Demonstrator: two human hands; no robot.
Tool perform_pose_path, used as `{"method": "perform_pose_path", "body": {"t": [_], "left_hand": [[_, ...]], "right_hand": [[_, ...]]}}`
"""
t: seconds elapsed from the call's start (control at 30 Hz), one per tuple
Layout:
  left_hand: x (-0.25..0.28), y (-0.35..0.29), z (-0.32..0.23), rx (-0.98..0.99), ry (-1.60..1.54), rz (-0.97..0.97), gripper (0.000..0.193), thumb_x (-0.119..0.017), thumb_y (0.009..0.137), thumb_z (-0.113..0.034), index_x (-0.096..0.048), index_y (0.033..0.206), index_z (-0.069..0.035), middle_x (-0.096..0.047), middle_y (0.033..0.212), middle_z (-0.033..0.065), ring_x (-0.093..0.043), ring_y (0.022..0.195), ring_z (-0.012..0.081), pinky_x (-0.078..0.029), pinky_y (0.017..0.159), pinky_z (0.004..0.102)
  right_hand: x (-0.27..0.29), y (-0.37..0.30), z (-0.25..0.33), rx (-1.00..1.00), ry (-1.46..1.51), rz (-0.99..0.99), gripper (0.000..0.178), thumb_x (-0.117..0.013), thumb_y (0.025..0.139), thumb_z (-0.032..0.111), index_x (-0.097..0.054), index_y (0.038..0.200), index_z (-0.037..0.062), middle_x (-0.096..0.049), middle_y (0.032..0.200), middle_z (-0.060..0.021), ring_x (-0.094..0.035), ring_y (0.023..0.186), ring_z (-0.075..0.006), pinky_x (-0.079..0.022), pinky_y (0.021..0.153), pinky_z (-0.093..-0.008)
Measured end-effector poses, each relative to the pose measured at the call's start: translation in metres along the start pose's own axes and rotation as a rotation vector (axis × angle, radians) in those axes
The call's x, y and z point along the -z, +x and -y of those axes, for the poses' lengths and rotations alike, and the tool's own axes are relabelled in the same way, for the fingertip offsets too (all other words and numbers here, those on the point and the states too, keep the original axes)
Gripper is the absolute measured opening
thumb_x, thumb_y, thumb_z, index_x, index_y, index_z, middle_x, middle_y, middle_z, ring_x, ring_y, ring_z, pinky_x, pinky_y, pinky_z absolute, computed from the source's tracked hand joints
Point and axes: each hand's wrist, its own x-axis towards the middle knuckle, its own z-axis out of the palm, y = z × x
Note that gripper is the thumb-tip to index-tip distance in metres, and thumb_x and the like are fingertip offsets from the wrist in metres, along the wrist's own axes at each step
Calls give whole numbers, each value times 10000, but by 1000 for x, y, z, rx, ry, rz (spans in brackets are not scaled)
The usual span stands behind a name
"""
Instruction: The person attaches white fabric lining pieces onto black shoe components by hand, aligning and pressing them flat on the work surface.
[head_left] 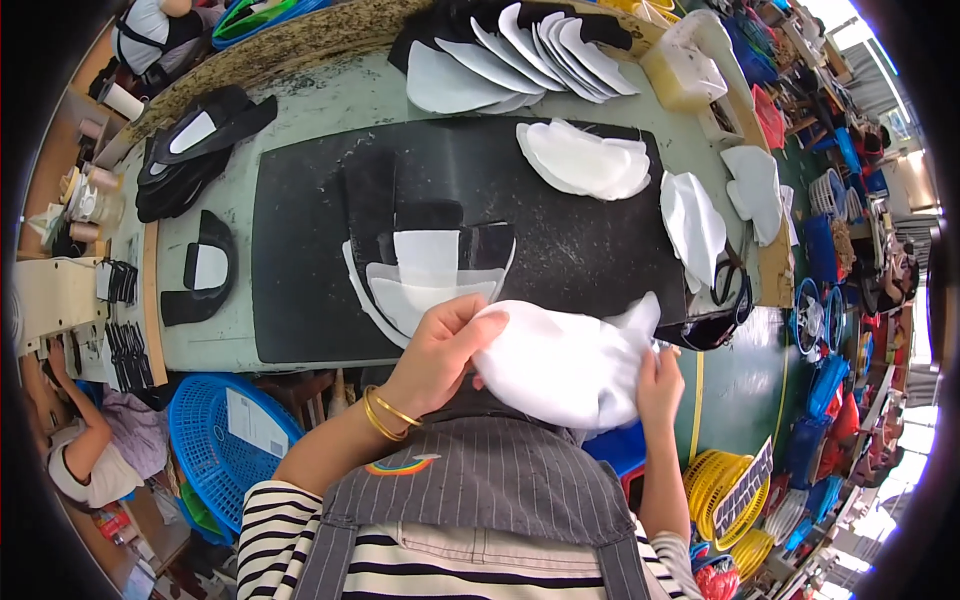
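A white, curved sheet piece (560, 360) is stretched between my two hands above the front edge of the table. My left hand (450, 340) pinches its left end between thumb and fingers. At its right end, my right hand (661, 385) grips it, slightly blurred. Just beyond my left hand, a black fabric piece (372, 200) lies on the black mat (300, 250), with a white patch (426, 250) and a translucent curved piece (430, 285) on it. Farther right on the mat rests a small stack of white curved pieces (585, 160).
More white curved pieces (520, 60) fan out at the far side. Loose white pieces (692, 225) and black scissors handles (730, 283) lie at the right. Black pieces with white patches (195, 135) sit left. A blue basket (215, 440) stands below the table's left side.
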Motion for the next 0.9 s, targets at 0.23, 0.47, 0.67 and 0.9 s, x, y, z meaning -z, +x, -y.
{"method": "perform_pose_path", "body": {"t": [0.23,0.47,0.67,0.9], "left_hand": [[-36,-3,7,-686,1025,335,160,-636,706,-94,-492,723,-28,-472,709,106,-512,604,261,-419,524,356],[19,-38,-27,-460,965,282,388,-724,765,-311,-554,961,-22,-564,871,72,-590,692,171,-501,613,283],[36,-27,4,307,-445,144,411,-647,880,-253,-492,1186,-26,-586,1106,107,-596,989,159,-508,857,295],[88,-2,-20,-300,168,-333,171,-595,895,-73,-549,1052,-19,-628,985,46,-601,892,108,-493,799,265]], "right_hand": [[57,-20,108,-44,1140,572,345,-648,857,182,-534,1103,-31,-608,1041,-118,-602,902,-200,-471,817,-311],[64,14,193,-213,1578,712,313,-515,821,49,-432,1123,32,-604,982,-145,-610,848,-181,-500,720,-275],[47,13,228,-184,1498,411,341,-509,783,177,-396,1082,58,-560,969,-113,-596,842,-186,-490,735,-271],[-40,6,196,145,925,173,234,-595,882,16,-372,949,37,-503,790,-14,-449,649,-28,-362,533,-172]]}}
